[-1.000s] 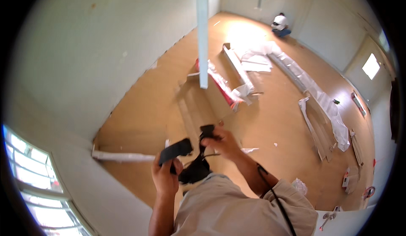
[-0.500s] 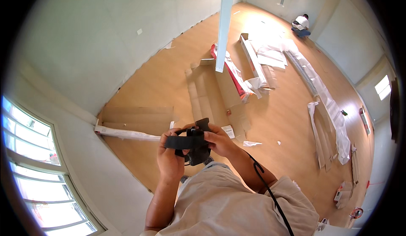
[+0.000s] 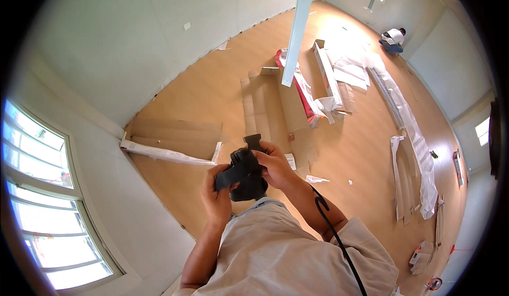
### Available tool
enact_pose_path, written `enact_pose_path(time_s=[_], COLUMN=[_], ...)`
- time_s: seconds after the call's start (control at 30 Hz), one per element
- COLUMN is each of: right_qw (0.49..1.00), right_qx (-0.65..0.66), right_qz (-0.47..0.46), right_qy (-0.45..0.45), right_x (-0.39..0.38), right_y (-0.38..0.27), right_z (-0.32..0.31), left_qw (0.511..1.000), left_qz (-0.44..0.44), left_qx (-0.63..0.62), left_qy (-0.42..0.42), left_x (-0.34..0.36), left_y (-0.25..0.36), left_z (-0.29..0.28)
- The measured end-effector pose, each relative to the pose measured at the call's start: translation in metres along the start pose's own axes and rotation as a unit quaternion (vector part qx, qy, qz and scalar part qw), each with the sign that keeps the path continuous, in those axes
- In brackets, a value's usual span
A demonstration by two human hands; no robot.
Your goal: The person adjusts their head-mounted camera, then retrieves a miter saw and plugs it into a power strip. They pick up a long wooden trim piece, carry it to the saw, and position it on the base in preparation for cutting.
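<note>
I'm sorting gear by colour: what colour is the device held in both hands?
Black, matte, seen in the head view: the device sits between left hand and right hand.

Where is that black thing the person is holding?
In the head view, the black device sits low in the middle, gripped between the left hand and right hand, just above the person's beige shirt.
</note>
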State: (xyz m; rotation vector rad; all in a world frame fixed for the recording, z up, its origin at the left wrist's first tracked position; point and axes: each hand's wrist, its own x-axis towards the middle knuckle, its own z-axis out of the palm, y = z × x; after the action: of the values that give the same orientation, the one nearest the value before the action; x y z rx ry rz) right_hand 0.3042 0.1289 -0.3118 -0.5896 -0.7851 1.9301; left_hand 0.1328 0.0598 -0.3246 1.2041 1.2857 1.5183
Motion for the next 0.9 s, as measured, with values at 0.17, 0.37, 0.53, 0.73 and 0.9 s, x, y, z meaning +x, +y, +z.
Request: enact_pose_path(time_s=[0.17, 0.37, 0.53, 0.73, 0.9], right_qw=[0.995, 0.995, 0.981, 0.946, 0.89], right_qx=[0.072, -0.061, -0.173, -0.291, -0.418], right_qz=[0.031, 0.002, -0.059, -0.119, -0.176], right_qy=[0.066, 0.084, 0.063, 0.075, 0.043], right_x=[0.011, 0.011, 0.01, 0.012, 0.033], right_y=[0.008, 0.0, -0.007, -0.036, -0.038], right_z=[0.0, 0.003, 0.003, 0.003, -0.013], left_qw=[0.98, 0.982, 0.96, 0.925, 0.894], left_qz=[0.139, 0.142, 0.209, 0.269, 0.274], left_qx=[0.144, 0.126, 0.185, 0.268, 0.35], left_qy=[0.016, 0.008, -0.019, 0.0, -0.056], left_x=[-0.004, -0.002, 0.0, -0.009, -0.058], left_y=[-0.021, -0.03, -0.036, -0.032, -0.003], left_z=[-0.003, -0.004, -0.008, -0.016, -0.043])
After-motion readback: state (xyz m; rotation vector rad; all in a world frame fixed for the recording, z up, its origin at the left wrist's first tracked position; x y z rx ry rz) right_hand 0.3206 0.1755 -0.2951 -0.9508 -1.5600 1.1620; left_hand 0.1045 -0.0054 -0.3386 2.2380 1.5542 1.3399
